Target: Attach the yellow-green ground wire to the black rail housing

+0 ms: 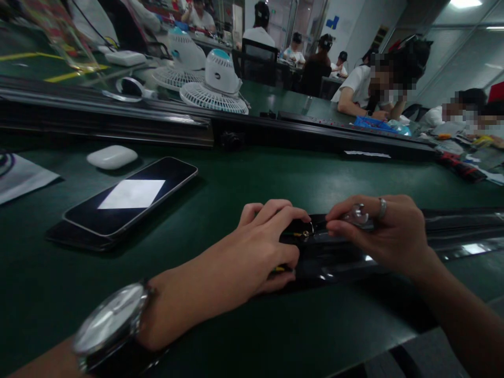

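Clamping the end of a long, glossy black plastic sleeve (338, 262) under the curled, palm-down left hand (260, 247), and pinching its crinkled top edge between closed fingertips of the ringed right hand (386, 231), just beside the left knuckles, on the matte green table (236, 173).

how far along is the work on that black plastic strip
Done: no finished piece shows. In hand: the left hand holds the end of the black plastic strip at a small yellow-tipped part; the right hand pinches a shiny piece beside it. Left: probably the rest of the strip, untouched rightwards.
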`<state>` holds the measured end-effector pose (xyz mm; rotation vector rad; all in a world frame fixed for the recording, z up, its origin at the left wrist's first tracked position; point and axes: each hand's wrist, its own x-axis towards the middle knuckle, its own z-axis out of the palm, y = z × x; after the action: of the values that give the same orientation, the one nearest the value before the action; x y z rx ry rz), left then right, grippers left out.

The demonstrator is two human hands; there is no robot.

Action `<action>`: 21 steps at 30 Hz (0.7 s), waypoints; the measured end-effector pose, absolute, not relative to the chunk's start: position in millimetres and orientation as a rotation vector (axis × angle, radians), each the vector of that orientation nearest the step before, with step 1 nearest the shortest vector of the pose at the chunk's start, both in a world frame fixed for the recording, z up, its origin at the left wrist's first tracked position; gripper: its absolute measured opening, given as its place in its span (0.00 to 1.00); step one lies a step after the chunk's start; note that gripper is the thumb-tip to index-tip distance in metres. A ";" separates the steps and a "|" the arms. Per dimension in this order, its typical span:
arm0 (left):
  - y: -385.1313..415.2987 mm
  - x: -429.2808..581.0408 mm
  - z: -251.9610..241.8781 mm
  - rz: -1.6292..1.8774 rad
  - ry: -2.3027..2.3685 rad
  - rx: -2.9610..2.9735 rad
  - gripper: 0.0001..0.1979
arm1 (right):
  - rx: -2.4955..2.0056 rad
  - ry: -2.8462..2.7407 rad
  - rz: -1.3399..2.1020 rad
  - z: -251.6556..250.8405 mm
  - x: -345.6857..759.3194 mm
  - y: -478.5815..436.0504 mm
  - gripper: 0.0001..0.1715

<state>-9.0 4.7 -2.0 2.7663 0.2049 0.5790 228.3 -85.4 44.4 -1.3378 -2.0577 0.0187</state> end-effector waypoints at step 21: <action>-2.0 -3.4 17.5 0.498 0.224 2.824 0.04 | -1.336 -2.087 0.060 40.8 228.5 -84.7 0.06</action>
<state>-3.4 -2.0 17.5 2.8238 0.2240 0.4977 228.5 -84.7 40.8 -1.3359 -2.0873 0.0604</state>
